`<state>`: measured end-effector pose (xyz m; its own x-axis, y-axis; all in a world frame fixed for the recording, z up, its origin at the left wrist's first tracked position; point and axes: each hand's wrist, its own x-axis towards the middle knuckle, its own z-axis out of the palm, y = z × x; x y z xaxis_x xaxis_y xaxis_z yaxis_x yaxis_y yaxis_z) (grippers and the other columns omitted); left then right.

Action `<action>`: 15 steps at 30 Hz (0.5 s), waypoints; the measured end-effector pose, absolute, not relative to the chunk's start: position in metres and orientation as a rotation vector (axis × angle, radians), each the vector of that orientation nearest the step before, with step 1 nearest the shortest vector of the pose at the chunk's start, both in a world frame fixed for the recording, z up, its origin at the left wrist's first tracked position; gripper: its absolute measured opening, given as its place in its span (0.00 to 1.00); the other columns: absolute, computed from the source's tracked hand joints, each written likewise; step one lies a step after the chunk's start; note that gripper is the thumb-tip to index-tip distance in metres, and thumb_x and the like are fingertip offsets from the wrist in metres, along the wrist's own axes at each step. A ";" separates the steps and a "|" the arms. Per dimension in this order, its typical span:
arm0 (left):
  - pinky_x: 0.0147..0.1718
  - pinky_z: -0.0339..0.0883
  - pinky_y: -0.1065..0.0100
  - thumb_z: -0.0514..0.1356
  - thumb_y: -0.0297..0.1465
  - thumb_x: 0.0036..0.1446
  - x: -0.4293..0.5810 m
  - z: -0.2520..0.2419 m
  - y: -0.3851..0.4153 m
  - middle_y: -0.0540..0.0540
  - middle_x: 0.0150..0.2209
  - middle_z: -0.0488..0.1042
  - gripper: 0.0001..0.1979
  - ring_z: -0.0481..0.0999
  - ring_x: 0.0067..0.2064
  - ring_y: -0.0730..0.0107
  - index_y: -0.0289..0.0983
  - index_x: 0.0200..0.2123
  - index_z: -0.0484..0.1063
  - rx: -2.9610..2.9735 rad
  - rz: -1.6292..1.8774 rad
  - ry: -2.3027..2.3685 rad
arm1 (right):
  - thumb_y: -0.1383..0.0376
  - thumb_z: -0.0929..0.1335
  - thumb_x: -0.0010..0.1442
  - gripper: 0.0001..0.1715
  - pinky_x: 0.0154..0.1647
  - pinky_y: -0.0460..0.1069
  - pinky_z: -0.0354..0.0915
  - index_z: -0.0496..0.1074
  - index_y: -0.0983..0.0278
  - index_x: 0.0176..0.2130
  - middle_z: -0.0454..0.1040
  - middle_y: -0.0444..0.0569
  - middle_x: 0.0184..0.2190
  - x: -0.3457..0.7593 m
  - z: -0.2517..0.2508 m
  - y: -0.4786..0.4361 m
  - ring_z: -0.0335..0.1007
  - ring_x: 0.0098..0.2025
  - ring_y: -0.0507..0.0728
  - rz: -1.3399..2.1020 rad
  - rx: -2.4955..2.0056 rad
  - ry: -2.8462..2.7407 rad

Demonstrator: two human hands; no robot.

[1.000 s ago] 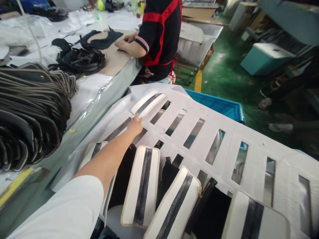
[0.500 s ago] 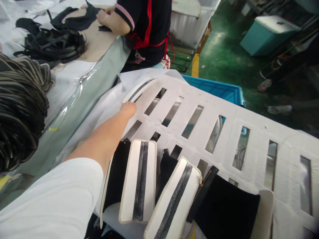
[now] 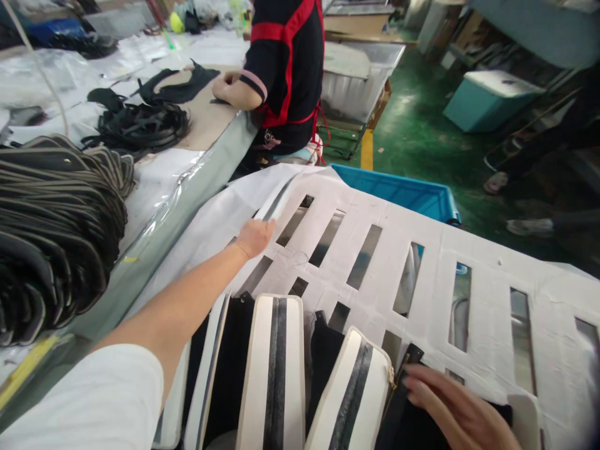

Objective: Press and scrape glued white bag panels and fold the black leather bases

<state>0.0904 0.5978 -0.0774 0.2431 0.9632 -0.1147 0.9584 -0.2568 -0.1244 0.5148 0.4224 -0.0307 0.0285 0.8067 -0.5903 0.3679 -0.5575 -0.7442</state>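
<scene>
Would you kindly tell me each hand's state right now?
Left hand: closed on a long, white, dark-striped panel.
Right hand: over a flat, black, fabric-like panel; grip cannot be told.

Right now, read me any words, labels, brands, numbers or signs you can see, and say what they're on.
No text reads clearly.
Co-worker's clothing: pale lettering near the waist, too small and blurred to read.
Striped piece in left hand: none I can make out.
</scene>
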 end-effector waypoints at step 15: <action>0.42 0.64 0.61 0.47 0.36 0.62 0.084 -0.090 0.556 0.38 0.39 0.74 0.21 0.73 0.43 0.58 0.33 0.55 0.63 -2.782 -0.068 -1.901 | 0.65 0.69 0.54 0.09 0.19 0.43 0.62 0.65 0.64 0.27 0.63 0.38 0.13 0.200 -0.111 0.630 0.62 0.18 0.50 1.890 -1.482 -0.858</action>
